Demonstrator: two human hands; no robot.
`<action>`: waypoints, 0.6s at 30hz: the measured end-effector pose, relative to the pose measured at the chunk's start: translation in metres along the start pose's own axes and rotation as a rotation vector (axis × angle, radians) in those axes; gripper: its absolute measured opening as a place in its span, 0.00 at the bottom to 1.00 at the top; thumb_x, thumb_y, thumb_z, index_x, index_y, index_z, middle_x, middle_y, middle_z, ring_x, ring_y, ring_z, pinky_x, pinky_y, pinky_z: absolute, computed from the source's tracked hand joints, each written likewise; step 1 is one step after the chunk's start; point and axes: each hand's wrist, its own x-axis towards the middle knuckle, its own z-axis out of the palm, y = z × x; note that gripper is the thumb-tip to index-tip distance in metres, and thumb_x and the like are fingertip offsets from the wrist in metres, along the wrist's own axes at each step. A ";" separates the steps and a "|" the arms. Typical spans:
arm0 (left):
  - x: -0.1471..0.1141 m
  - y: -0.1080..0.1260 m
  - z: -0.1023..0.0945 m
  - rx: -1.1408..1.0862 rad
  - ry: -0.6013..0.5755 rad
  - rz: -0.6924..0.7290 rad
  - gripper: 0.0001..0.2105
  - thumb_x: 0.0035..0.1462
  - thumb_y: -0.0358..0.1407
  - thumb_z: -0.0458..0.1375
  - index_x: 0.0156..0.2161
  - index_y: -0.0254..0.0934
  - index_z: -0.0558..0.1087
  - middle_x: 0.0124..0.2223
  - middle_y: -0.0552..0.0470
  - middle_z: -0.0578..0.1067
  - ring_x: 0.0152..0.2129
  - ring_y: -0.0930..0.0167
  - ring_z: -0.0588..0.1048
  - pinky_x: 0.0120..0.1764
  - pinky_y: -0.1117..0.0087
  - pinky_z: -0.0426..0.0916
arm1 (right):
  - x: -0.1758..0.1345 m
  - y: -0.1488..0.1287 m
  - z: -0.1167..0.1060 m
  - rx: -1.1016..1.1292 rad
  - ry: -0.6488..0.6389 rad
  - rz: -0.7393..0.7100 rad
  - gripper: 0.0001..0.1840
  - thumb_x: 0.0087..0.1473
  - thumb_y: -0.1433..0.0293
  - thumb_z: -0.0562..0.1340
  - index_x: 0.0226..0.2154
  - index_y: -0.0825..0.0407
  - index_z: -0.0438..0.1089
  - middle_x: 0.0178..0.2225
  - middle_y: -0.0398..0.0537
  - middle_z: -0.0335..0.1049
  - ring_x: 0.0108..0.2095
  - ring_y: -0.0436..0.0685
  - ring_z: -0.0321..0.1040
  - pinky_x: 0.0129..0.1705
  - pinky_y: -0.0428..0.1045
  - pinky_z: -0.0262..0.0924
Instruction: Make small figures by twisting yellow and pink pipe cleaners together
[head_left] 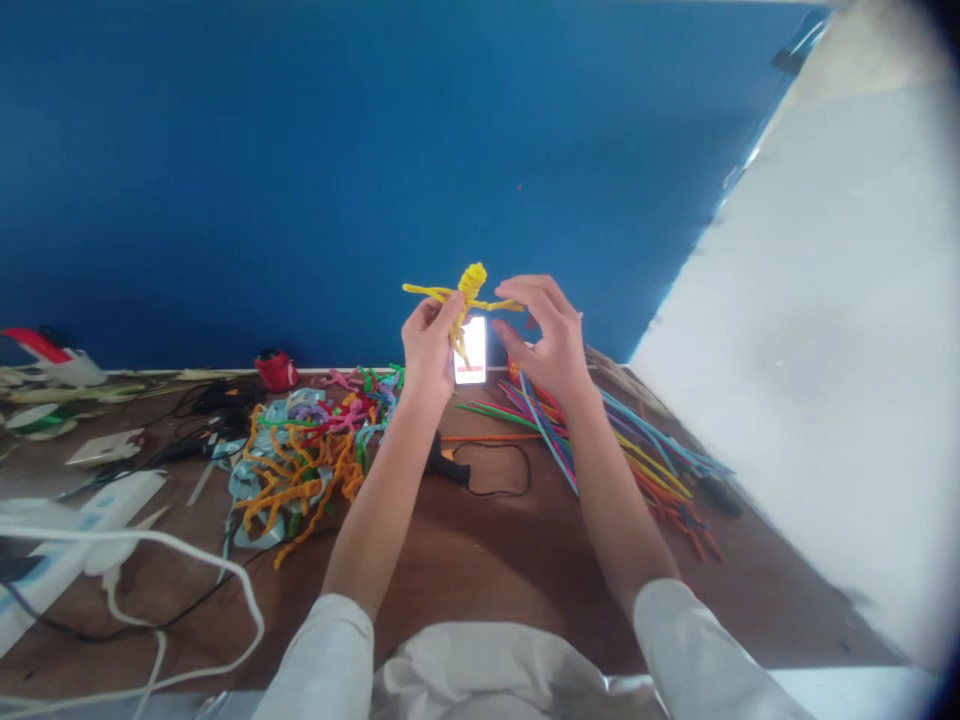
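A yellow pipe-cleaner figure (pixel 472 283), with a coiled head and thin twisted limbs, is held up above the table. My left hand (pixel 433 340) pinches it at the body between thumb and fingers. One limb points out to the left, another to the right, and more hang down. My right hand (pixel 546 335) is beside the right-hand limb, its thumb and fingers apart and curved around the limb's end; whether the fingertips touch it is hard to tell. Behind the figure stands a lit phone screen (pixel 471 372).
Finished-looking orange and multicoloured pipe-cleaner figures (pixel 300 470) are heaped at left. Loose coloured pipe cleaners (pixel 645 460) lie at right. A power strip (pixel 82 540) with a white cable (pixel 251 610) occupies the left front. A red can-like object (pixel 276 371) stands near the blue wall (pixel 337 180).
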 end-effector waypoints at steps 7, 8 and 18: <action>0.008 -0.005 -0.006 -0.016 -0.093 -0.231 0.09 0.52 0.33 0.67 0.28 0.35 0.71 0.25 0.56 0.73 0.20 0.81 0.70 0.23 0.80 0.61 | -0.002 0.003 0.001 -0.194 -0.082 -0.234 0.20 0.66 0.76 0.52 0.50 0.41 0.74 0.43 0.47 0.77 0.43 0.54 0.72 0.46 0.51 0.67; 0.008 -0.006 -0.007 -0.019 -0.114 -0.264 0.09 0.50 0.33 0.68 0.28 0.35 0.72 0.25 0.56 0.73 0.20 0.82 0.70 0.23 0.79 0.61 | -0.002 0.003 0.000 -0.203 -0.081 -0.238 0.21 0.66 0.76 0.52 0.49 0.42 0.75 0.43 0.47 0.77 0.42 0.54 0.73 0.45 0.51 0.66; 0.009 -0.009 -0.007 0.045 -0.109 -0.225 0.10 0.51 0.33 0.68 0.28 0.35 0.70 0.28 0.54 0.75 0.21 0.80 0.70 0.26 0.76 0.64 | -0.005 0.004 -0.002 -0.134 -0.085 0.010 0.12 0.66 0.65 0.57 0.41 0.46 0.77 0.32 0.45 0.78 0.32 0.50 0.73 0.37 0.46 0.63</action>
